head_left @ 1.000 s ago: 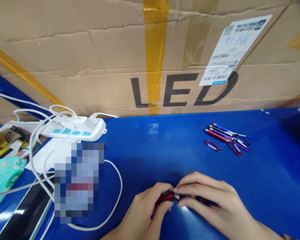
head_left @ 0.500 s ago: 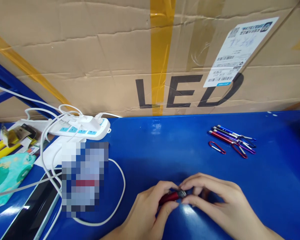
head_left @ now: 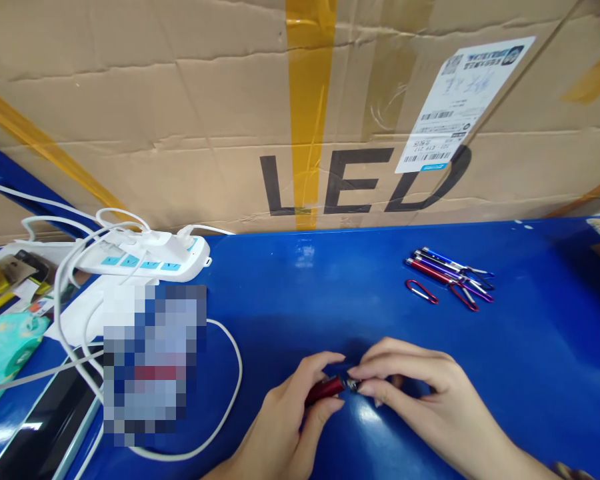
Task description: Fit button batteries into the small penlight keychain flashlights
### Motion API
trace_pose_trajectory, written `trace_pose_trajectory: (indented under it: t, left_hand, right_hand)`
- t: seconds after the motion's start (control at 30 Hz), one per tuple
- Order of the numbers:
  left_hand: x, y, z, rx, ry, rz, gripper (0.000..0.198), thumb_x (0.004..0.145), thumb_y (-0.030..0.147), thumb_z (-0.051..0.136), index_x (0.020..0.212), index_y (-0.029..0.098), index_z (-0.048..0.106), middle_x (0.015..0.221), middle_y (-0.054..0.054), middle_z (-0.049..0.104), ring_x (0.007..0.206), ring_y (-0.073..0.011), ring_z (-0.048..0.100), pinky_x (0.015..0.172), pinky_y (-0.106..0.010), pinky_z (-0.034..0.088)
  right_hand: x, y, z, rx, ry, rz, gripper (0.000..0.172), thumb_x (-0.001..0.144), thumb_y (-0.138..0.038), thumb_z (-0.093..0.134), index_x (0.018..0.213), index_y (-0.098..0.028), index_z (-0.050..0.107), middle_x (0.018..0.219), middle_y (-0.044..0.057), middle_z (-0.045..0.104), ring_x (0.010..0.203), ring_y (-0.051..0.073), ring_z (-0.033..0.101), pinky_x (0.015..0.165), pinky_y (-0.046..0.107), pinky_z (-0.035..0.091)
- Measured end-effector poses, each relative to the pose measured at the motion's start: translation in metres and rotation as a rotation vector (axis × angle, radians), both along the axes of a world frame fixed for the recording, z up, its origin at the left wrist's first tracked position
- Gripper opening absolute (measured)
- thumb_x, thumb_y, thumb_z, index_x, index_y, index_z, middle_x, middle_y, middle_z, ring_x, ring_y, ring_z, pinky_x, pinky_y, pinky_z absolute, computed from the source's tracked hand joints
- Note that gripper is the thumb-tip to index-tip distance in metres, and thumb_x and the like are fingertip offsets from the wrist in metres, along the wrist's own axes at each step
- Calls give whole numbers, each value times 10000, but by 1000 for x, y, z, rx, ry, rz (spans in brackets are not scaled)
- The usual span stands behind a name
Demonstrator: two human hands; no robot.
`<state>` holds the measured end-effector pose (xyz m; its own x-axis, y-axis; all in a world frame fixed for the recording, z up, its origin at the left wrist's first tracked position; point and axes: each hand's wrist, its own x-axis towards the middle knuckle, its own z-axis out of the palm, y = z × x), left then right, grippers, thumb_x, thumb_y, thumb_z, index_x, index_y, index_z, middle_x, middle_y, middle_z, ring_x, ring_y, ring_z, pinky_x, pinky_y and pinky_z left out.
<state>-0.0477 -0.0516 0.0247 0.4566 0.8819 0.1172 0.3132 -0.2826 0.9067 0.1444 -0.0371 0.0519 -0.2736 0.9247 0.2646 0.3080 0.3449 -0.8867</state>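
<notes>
My left hand (head_left: 293,413) is closed around a short red metal tube (head_left: 327,389), which looks like the body of a small flashlight. Between thumb and fingertips my right hand (head_left: 420,387) pinches a small dark and silver end piece (head_left: 353,385). That piece is at the tube's right end, roughly in line with it; whether the two still touch I cannot tell. Farther back to the right lie several slim metal penlights (head_left: 445,270) in red, purple, silver and blue, with carabiner clips on their ends. A loose red carabiner (head_left: 421,292) rests in front of them.
On the left, a white power strip (head_left: 180,263) with tangled white cables (head_left: 240,367) lies near a blurred-out object (head_left: 155,367) and a black-screened device (head_left: 40,420). A green patterned packet (head_left: 7,347) is at the left edge. A large cardboard box (head_left: 220,120) backs the blue table (head_left: 300,300).
The end piece now sits farther out from the red tube's end, and the left fingers have opened slightly around the tube. The whole view has shifted a little.
</notes>
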Motion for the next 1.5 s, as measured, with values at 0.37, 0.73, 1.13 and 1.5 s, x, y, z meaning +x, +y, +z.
trace_pose_trajectory:
  t: [0.37,0.73,1.13,1.5]
  left_hand:
    - [4,5,4,249,27,-75,208,948,213,425,1011,140,610,711,-35,628,627,-130,561,599,-191,465]
    - [3,3,-1,337,12,-119,215,953,195,410,1078,128,572,758,-66,697,615,-146,578,579,-221,499]
    - [2,6,1,487,113,-126,216,913,75,412,1089,133,525,839,-70,714,629,-152,625,608,-252,506]
    - [0,8,2,172,31,4,213,893,88,446,1020,213,563,854,-10,670,727,-135,591,665,-221,449]
  right_hand:
    - [-1,3,1,-374,-14,-7,105,682,-280,740,606,-213,716,595,-2,661,504,92,558,467,182,416]
    - [-1,4,-7,-630,46,24,88,576,-230,785,543,-213,705,555,-18,603,518,95,512,489,205,383]
    - [-5,0,-7,-644,23,33,211,636,-308,725,510,-163,637,442,-42,495,424,60,362,424,193,310]
    - [5,0,-4,231,-144,-5,111,827,-287,639,814,-200,708,714,6,662,530,82,598,489,156,483]
